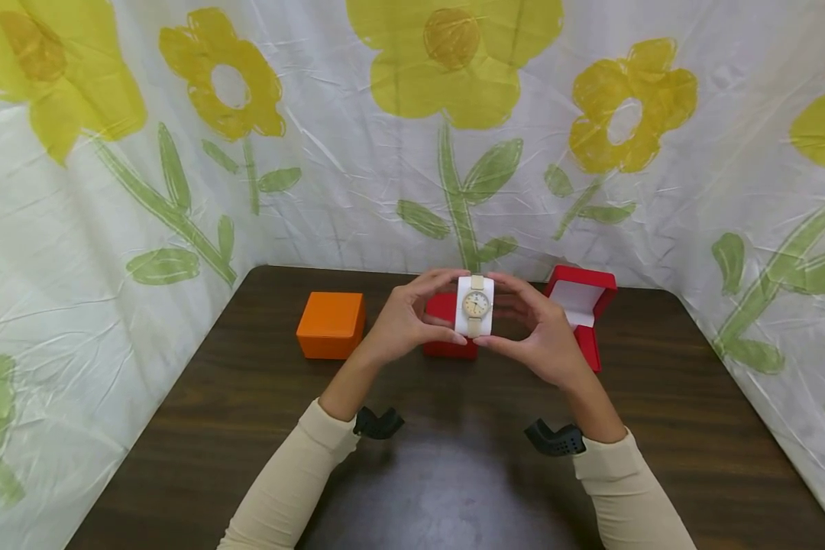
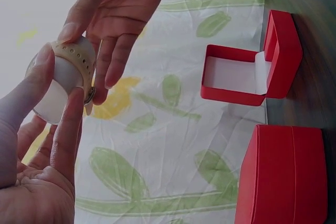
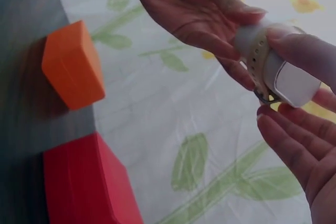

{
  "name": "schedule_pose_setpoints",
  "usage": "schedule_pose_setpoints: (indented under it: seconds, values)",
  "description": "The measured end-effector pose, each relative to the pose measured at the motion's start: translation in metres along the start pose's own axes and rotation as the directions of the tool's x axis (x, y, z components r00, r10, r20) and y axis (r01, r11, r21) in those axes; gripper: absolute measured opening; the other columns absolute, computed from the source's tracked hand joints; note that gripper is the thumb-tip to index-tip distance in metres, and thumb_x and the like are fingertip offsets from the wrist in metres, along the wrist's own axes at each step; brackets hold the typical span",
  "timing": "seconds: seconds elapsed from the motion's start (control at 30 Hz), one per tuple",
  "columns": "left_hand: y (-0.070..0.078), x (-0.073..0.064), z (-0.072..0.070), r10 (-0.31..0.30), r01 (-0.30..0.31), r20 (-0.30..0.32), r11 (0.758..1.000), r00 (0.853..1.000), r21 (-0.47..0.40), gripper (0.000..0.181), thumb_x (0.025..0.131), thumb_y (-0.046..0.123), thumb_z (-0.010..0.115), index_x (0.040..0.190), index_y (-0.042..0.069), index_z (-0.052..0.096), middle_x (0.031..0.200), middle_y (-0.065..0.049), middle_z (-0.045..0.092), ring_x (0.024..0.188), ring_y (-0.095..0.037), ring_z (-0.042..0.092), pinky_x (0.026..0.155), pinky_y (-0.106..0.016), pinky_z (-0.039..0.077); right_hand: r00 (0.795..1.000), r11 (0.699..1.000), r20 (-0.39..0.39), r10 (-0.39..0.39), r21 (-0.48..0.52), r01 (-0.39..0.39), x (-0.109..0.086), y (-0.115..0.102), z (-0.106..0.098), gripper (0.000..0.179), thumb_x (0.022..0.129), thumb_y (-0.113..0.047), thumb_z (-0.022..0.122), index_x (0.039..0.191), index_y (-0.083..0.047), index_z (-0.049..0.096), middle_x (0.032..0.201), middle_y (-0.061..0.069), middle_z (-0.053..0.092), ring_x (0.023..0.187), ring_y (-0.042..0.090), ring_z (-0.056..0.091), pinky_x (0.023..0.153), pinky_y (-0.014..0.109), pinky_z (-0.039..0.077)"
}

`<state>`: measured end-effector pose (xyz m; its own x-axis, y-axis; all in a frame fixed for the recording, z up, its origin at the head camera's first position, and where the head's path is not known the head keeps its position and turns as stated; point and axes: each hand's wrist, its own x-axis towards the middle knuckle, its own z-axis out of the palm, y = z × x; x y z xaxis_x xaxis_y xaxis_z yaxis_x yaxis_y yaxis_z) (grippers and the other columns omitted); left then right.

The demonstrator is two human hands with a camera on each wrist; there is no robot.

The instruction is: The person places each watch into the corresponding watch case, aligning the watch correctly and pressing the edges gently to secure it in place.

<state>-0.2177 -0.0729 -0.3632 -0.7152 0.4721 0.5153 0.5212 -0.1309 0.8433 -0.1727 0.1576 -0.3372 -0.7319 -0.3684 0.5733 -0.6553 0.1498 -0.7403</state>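
Note:
A watch (image 1: 477, 304) with a cream strap and a pale round dial is wrapped round a white cushion (image 1: 462, 317), its face toward the head camera. My left hand (image 1: 414, 313) grips the cushion's left end between thumb and fingers. From the other side my right hand (image 1: 536, 328) pinches the right end. Both hands hold it raised above the table. The strap's holes and buckle (image 3: 266, 97) show in the right wrist view. Behind the hands stands a closed red box (image 1: 447, 349), partly hidden by them. An open red box (image 1: 580, 305) with white lining sits to the right.
An orange box (image 1: 330, 326), closed, stands on the dark wooden table (image 1: 247, 428) left of the hands. A white curtain (image 1: 330, 191) printed with yellow flowers hangs behind the table and along both sides.

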Motion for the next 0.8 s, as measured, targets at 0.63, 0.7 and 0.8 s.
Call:
schedule_pose_setpoints:
  seconds: [0.63,0.7,0.8]
  values:
    - [0.0009,-0.0019,-0.0014,-0.024,0.024,0.005,1.000,1.000,0.008,0.079,0.074,-0.007,0.087,0.145,0.011,0.056,0.144,0.000,0.056,0.126,-0.022,0.056,0.082,-0.047,0.061,0.998,0.995,0.012,-0.058,-0.075,0.059,0.0011,-0.0072,-0.0019,0.081,0.069,0.018,0.085,0.141,0.009,0.049,0.137,0.019,0.056,0.117,0.021,0.061,0.093,0.045,0.055]
    - [0.0005,-0.0017,-0.0013,-0.022,0.022,0.006,1.000,1.000,0.006,0.079,0.074,-0.007,0.086,0.145,0.011,0.056,0.144,0.000,0.056,0.126,-0.022,0.056,0.082,-0.047,0.061,0.998,0.996,0.012,-0.055,-0.065,0.056,0.0013,-0.0068,-0.0018,0.081,0.069,0.018,0.084,0.141,0.009,0.050,0.137,0.018,0.056,0.119,0.019,0.059,0.094,0.043,0.055]
    - [-0.0003,-0.0015,-0.0009,-0.021,0.021,0.008,1.000,1.000,-0.001,0.080,0.074,-0.008,0.086,0.145,0.010,0.055,0.145,0.000,0.056,0.126,-0.022,0.056,0.082,-0.049,0.060,0.998,0.997,0.011,-0.057,-0.055,0.057,0.0013,-0.0061,-0.0018,0.081,0.069,0.019,0.084,0.141,0.010,0.050,0.137,0.019,0.055,0.120,0.019,0.059,0.095,0.044,0.054]
